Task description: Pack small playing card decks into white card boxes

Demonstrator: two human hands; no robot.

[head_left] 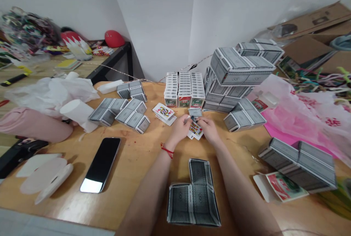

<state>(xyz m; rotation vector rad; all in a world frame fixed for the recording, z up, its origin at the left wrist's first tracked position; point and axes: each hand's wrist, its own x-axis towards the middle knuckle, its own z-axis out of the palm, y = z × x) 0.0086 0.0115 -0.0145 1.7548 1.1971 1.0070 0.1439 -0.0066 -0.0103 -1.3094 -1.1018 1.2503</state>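
Observation:
Near the middle of the table, my left hand (179,128) and my right hand (208,129) come together with their fingertips pinched. Between them is a grey-backed playing card (195,112), its lower edge partly hidden by the fingers. Several face-up playing cards (195,130) lie just under the hands. To the left of my left hand is a small pile of playing cards (163,111) with a red-suit picture card on top. An L-shaped block built from folded cards (201,188) rests on the table between my forearms.
Card boxes (184,90) stand in rows behind the hands. Folded-card blocks (236,68) are stacked to the right; others (133,115) sit left. A black-screened phone (101,164), a pink cylindrical case (35,125), an opened card box (285,186) and pink plastic bags (307,108) lie around.

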